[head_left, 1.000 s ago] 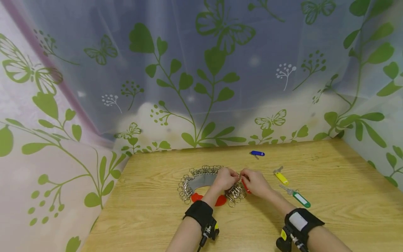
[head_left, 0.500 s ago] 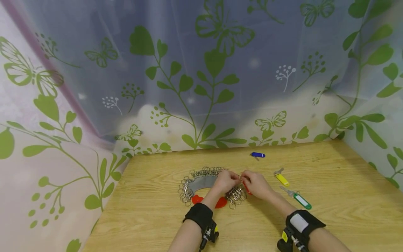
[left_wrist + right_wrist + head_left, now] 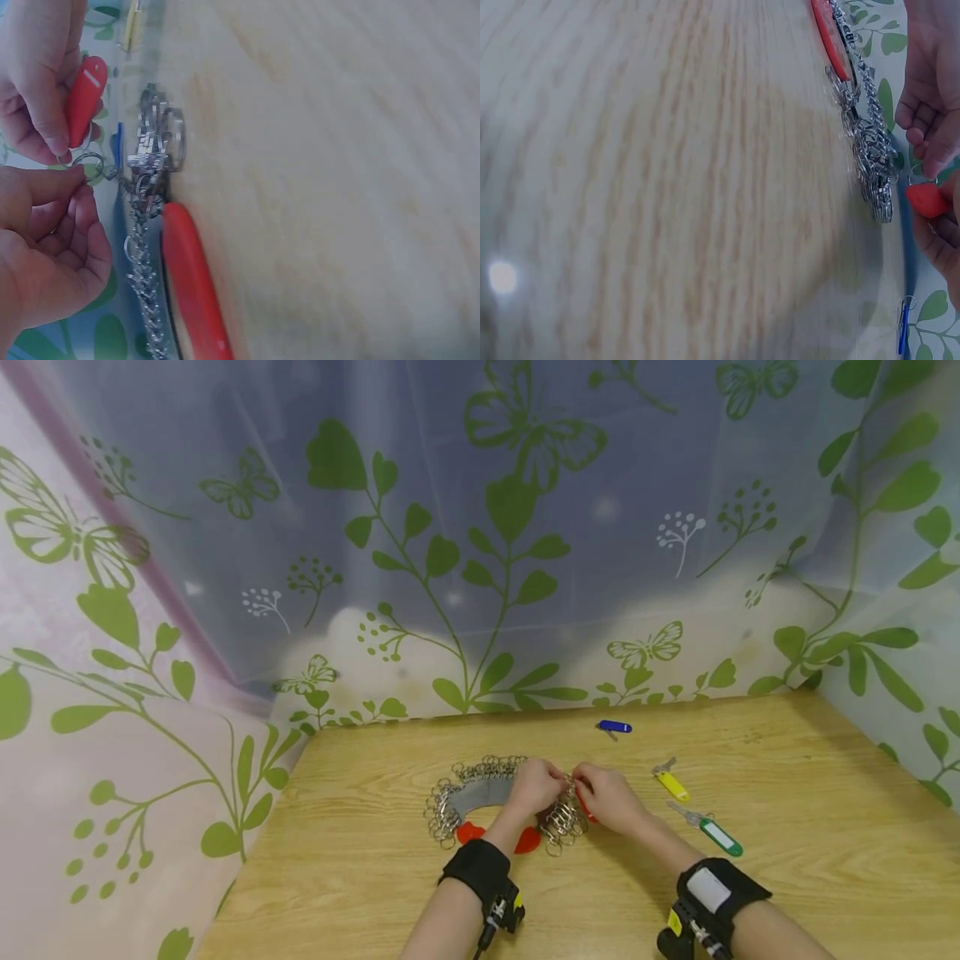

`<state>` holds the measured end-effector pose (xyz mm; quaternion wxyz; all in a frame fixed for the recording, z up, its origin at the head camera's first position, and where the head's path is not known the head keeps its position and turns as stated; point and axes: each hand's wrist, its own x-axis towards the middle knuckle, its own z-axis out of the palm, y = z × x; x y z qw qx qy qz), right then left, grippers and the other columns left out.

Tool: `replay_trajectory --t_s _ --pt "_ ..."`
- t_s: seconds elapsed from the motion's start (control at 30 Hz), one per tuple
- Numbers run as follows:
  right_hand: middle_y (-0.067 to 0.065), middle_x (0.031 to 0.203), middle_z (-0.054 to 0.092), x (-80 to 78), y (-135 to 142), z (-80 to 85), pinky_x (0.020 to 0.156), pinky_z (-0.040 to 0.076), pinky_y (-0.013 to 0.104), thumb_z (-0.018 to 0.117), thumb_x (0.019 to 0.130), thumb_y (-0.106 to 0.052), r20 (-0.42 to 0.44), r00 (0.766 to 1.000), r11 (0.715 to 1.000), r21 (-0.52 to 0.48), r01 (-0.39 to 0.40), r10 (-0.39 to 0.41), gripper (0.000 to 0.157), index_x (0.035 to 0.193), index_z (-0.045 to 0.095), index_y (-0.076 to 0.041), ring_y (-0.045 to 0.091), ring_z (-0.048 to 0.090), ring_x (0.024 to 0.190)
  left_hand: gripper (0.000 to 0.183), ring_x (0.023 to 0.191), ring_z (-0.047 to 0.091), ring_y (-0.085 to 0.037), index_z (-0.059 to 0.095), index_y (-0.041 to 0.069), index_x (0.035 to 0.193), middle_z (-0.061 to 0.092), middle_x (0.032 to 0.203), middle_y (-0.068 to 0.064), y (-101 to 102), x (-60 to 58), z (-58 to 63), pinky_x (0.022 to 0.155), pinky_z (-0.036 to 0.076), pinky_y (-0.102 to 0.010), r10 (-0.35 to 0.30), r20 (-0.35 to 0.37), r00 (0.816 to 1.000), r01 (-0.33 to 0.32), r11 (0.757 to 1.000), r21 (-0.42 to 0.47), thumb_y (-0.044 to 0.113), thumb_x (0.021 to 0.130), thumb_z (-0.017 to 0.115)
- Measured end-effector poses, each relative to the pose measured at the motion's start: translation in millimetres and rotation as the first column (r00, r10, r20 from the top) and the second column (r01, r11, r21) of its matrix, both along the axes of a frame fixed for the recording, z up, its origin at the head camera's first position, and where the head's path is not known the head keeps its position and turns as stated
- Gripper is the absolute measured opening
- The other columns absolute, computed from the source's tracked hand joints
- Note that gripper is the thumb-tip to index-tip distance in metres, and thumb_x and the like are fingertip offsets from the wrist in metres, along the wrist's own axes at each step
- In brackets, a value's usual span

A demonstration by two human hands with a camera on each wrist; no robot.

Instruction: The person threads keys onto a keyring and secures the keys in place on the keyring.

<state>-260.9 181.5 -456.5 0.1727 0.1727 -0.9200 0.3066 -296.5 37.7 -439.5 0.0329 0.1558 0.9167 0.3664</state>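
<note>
My left hand [image 3: 536, 787] pinches a metal ring [image 3: 91, 163] between thumb and fingertip. The ring is linked by a short chain to a curved grey band [image 3: 483, 793] edged with many metal rings [image 3: 562, 828]. Close by on the right, my right hand [image 3: 611, 797] grips a red key tag [image 3: 87, 97] between thumb and fingers. A thin wire loop at the tag's end meets the pinched ring in the left wrist view. Red rounded pieces [image 3: 471, 832] sit at the inner ends of the band, partly hidden by my left wrist.
A blue key tag [image 3: 615, 727] with a key lies toward the back of the wooden table [image 3: 337, 877]. To the right of my right hand lie a yellow key tag [image 3: 672, 785] and a green key tag [image 3: 720, 837], both with keys. A patterned curtain [image 3: 420, 610] hangs behind.
My hands stay over the band's right end. My left hand's fingertips have drawn slightly left, away from the right hand, while the red key tag stays in my right hand.
</note>
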Motion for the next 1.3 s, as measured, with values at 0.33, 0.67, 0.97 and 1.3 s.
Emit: replay_trajectory --t_s 0.33,0.67,0.97,1.3 --pt "0.004 0.074 0.063 -0.4 -1 -1.3 0.055 0.044 0.027 0.06 0.084 0.002 -0.049 0.998 0.999 0.026 -0.043 0.044 0.008 0.083 0.063 -0.005 0.011 0.054 0.061 0.016 0.053 0.05 -0.008 0.073 0.008 0.066 0.064 0.062 0.003 2 1.1 5.6 0.053 0.039 -0.02 0.023 -0.034 0.999 -0.025 0.998 -0.051 0.015 0.08 0.073" --pt "0.003 0.074 0.062 0.6 3 0.7 0.056 0.044 0.029 0.06 0.085 0.002 -0.056 0.997 0.998 0.028 -0.053 0.055 0.008 0.083 0.062 -0.005 0.012 0.053 0.062 0.016 0.052 0.048 -0.008 0.075 0.006 0.073 0.066 0.068 0.001 2 1.9 2.4 0.05 0.036 -0.02 -0.038 0.002 0.999 0.038 0.999 0.004 0.016 0.084 0.069" --pt "0.003 0.074 0.062 -1.1 8 -1.7 0.055 0.043 0.028 0.059 0.087 0.001 0.056 0.998 0.999 -0.033 0.002 0.0 0.006 0.086 0.062 -0.004 0.01 0.051 0.06 0.017 0.053 0.041 -0.009 0.074 0.001 0.081 0.06 0.071 0.001 -4 1.1 -4.9 0.052 0.033 -0.022 -0.141 0.08 0.987 0.13 0.983 0.132 0.013 0.088 0.064" --pt "0.003 0.074 0.063 1.0 4 0.0 0.055 0.045 0.026 0.059 0.084 0.005 -0.081 0.994 0.996 0.047 -0.074 0.078 0.011 0.082 0.063 -0.005 0.01 0.055 0.062 0.017 0.058 0.054 -0.011 0.076 0.005 0.077 0.068 0.075 -0.003 0 1.5 -1.0 0.055 0.041 -0.022 -0.073 0.027 0.997 0.071 0.996 0.06 0.01 0.084 0.062"
